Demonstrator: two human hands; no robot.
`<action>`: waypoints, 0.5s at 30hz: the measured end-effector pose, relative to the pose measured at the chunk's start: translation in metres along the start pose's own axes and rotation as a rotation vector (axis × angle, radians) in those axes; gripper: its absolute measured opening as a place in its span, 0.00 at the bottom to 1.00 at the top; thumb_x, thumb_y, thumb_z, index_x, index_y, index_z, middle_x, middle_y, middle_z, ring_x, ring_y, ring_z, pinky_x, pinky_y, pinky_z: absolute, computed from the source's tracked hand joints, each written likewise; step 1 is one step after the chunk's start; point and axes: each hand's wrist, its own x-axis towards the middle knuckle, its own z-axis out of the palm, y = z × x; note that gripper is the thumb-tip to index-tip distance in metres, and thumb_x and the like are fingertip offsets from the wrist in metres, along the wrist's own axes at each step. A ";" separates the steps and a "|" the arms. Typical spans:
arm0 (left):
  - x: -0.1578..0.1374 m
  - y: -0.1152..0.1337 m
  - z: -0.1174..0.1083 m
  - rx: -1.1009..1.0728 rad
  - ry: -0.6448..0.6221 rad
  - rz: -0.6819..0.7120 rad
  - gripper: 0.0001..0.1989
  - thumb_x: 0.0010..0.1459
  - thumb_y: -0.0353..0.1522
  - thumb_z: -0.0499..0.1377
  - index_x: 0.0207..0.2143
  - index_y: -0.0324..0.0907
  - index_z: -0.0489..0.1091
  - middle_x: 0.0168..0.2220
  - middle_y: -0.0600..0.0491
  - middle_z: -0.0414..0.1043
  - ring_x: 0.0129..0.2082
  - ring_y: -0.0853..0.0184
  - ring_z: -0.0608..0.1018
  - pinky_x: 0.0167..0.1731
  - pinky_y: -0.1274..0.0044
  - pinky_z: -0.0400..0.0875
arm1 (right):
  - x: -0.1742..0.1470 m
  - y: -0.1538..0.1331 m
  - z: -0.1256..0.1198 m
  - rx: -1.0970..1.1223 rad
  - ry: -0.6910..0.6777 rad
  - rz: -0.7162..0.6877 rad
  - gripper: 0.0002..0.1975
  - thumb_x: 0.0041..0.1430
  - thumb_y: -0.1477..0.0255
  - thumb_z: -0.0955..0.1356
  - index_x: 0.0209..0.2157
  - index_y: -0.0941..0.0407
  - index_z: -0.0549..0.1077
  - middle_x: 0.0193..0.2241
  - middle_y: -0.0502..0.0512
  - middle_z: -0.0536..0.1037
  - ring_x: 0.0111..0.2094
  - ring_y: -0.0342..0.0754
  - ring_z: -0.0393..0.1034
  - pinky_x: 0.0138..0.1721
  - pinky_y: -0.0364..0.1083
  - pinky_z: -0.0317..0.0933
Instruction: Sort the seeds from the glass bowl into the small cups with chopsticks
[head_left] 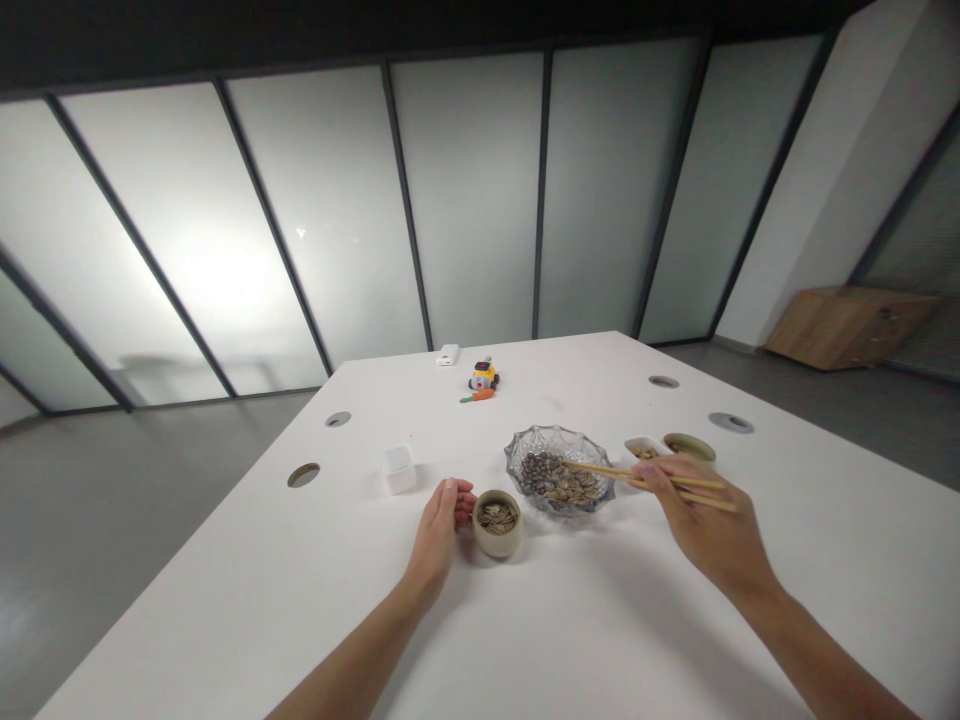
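Observation:
My right hand [705, 510] is closed round a pair of wooden chopsticks [600, 468]. Their tips reach into a clear scalloped glass bowl [600, 446], which holds dark seeds on its left side and lighter striped sunflower seeds towards the front right. To the left of the bowl stands a small beige cup [498, 542] with striped seeds inside. Beside the cup's left wall rests my left hand [441, 515], its fingers loosely bent and holding nothing; I cannot tell whether the fingertips touch the cup.
Behind my right hand stand a white dish [637, 446] with pale pieces and an olive-green dish [694, 446]. A white square container [399, 470] is at left. Farther back lie a toy carrot [480, 396], a yellow toy vehicle [484, 376] and a white box-shaped device [448, 355].

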 end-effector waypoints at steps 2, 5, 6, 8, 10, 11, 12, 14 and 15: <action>0.000 0.000 0.000 0.001 0.001 0.001 0.37 0.55 0.67 0.61 0.38 0.41 0.77 0.35 0.47 0.79 0.36 0.59 0.79 0.41 0.69 0.73 | 0.001 -0.001 -0.001 -0.001 0.003 -0.008 0.19 0.72 0.54 0.67 0.33 0.49 0.82 0.36 0.53 0.87 0.41 0.54 0.83 0.44 0.52 0.76; 0.000 0.000 0.000 0.007 -0.001 -0.003 0.37 0.55 0.67 0.61 0.39 0.41 0.77 0.35 0.47 0.79 0.36 0.59 0.79 0.41 0.68 0.73 | 0.002 -0.002 -0.002 0.019 0.018 -0.023 0.18 0.72 0.55 0.67 0.33 0.49 0.82 0.35 0.53 0.87 0.40 0.53 0.83 0.43 0.51 0.76; 0.000 0.000 0.000 0.006 -0.002 -0.004 0.37 0.55 0.67 0.61 0.39 0.41 0.77 0.35 0.47 0.79 0.36 0.59 0.79 0.41 0.68 0.73 | 0.002 -0.002 -0.002 0.028 0.019 -0.029 0.18 0.72 0.55 0.67 0.34 0.49 0.82 0.35 0.53 0.87 0.39 0.53 0.83 0.43 0.52 0.76; -0.001 0.000 0.000 -0.002 -0.004 -0.004 0.38 0.55 0.68 0.61 0.39 0.41 0.77 0.35 0.48 0.79 0.36 0.59 0.79 0.41 0.69 0.73 | 0.001 -0.001 -0.001 0.043 0.011 -0.038 0.17 0.72 0.56 0.68 0.34 0.49 0.83 0.35 0.53 0.87 0.39 0.54 0.83 0.43 0.52 0.76; -0.001 0.001 0.000 -0.012 -0.007 -0.006 0.38 0.54 0.68 0.62 0.39 0.41 0.77 0.34 0.48 0.78 0.36 0.59 0.79 0.41 0.69 0.73 | 0.001 0.000 0.000 0.058 -0.003 -0.042 0.16 0.71 0.56 0.69 0.34 0.49 0.83 0.35 0.53 0.86 0.39 0.54 0.83 0.44 0.53 0.77; -0.001 0.001 0.000 -0.015 -0.007 -0.007 0.38 0.54 0.68 0.62 0.39 0.41 0.77 0.34 0.48 0.78 0.36 0.59 0.78 0.41 0.69 0.73 | 0.000 0.001 0.000 0.065 -0.012 -0.040 0.16 0.71 0.56 0.69 0.34 0.49 0.83 0.35 0.53 0.87 0.39 0.54 0.83 0.44 0.53 0.77; -0.001 0.001 0.001 -0.016 -0.008 -0.009 0.38 0.54 0.68 0.62 0.39 0.41 0.77 0.34 0.48 0.78 0.36 0.60 0.78 0.41 0.69 0.73 | 0.000 0.001 0.001 0.070 -0.022 -0.036 0.16 0.71 0.56 0.69 0.34 0.49 0.83 0.35 0.53 0.87 0.39 0.54 0.83 0.45 0.53 0.77; -0.001 0.001 0.001 -0.014 -0.006 -0.012 0.38 0.53 0.68 0.62 0.39 0.41 0.77 0.35 0.48 0.78 0.36 0.60 0.78 0.41 0.69 0.73 | -0.001 0.002 0.002 0.075 -0.041 -0.028 0.16 0.71 0.57 0.69 0.34 0.49 0.83 0.35 0.53 0.87 0.39 0.54 0.83 0.44 0.53 0.77; -0.001 0.001 0.001 -0.011 -0.007 -0.013 0.38 0.53 0.68 0.62 0.39 0.41 0.77 0.35 0.48 0.79 0.36 0.60 0.78 0.41 0.69 0.73 | -0.001 0.002 0.002 0.075 -0.050 -0.022 0.15 0.71 0.56 0.69 0.35 0.49 0.83 0.35 0.53 0.87 0.40 0.54 0.83 0.44 0.53 0.77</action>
